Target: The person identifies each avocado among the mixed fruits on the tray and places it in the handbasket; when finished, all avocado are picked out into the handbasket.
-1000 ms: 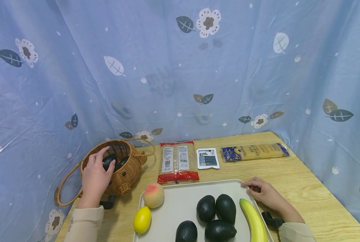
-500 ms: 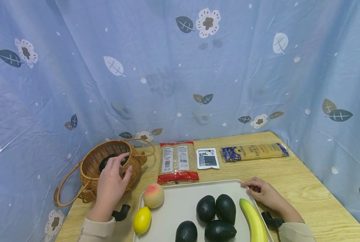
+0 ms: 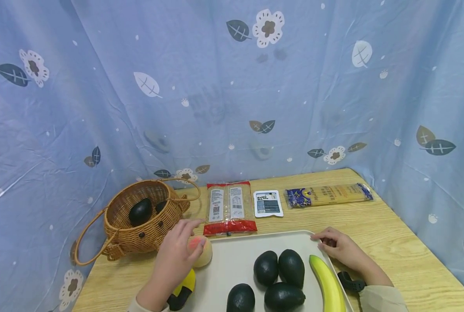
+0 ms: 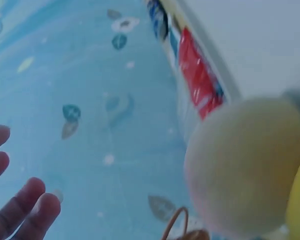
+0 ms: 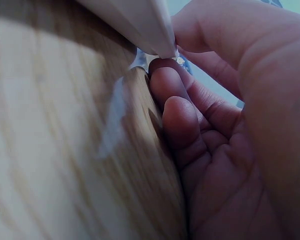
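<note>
Peach [image 3: 205, 254] between hands [image 3: 174, 255] [image 3: 340, 248], nearer the left

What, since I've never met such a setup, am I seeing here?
There is no machine, just a person working bare-handed. The wide picture comes from a head camera; the close ones from a camera on each wrist. On the wood-grained table are a wicker basket holding dark fruit, three packages and a pale tray with four avocados, a peach, a lemon and a banana. The right hand grips the tray's corner; the left hand, near the peach, holds nothing.
</note>
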### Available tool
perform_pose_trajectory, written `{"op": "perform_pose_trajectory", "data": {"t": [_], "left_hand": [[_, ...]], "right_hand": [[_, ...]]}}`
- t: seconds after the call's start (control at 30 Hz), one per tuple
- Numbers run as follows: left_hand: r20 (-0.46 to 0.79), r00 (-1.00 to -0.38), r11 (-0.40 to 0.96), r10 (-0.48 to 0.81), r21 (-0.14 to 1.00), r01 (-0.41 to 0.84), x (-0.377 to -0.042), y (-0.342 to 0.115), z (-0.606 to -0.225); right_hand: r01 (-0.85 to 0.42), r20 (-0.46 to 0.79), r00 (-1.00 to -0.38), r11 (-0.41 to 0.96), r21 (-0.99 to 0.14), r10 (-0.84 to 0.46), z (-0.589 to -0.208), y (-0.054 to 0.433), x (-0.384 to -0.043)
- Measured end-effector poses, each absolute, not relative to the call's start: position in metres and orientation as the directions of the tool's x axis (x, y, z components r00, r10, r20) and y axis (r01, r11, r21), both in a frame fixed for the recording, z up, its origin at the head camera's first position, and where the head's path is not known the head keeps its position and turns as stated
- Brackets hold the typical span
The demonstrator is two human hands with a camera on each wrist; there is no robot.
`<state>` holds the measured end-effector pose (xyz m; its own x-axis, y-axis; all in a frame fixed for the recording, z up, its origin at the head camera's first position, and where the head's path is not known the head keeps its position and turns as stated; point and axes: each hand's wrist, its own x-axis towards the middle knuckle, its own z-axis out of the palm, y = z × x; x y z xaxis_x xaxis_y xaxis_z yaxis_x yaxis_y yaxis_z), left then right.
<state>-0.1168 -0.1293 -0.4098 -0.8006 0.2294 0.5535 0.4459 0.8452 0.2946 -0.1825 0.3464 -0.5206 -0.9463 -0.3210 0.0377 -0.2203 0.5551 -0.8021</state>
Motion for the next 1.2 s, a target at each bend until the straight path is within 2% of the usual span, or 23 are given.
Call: {"op": "perform_pose_trajectory", "data": {"t": [0.33,0.57,0.83,1.0,1.2], "left_hand": [[0.425,-0.849,0.793,0.315,0.373,0.481,-0.1,-0.104,-0.423],[0.349,-0.827,0.721,0.441,0.411,0.557,-0.091,-0.092,-0.431],[0.091,-0.848,0.724,0.522,0.479,0.497,-0.084,-0.084,-0.436],[-0.054,-0.828,0.74,0.558,0.484,0.467,-0.083,-0.082,-0.443],[-0.197,-0.773,0.741,0.603,0.499,0.45,-0.085,-0.081,-0.451]], "right_hand": [[-0.251,0.069,-0.941,0.546,-0.799,-0.332,-0.52,0.345,-0.18],[-0.293,0.117,-0.934,0.536,-0.792,-0.338,-0.52,0.346,-0.18],[-0.312,0.136,-0.929,0.531,-0.787,-0.345,-0.52,0.345,-0.18],[-0.319,0.139,-0.927,0.535,-0.782,-0.348,-0.518,0.346,-0.18],[-0.29,0.112,-0.933,0.532,-0.796,-0.341,-0.52,0.346,-0.181]]}}
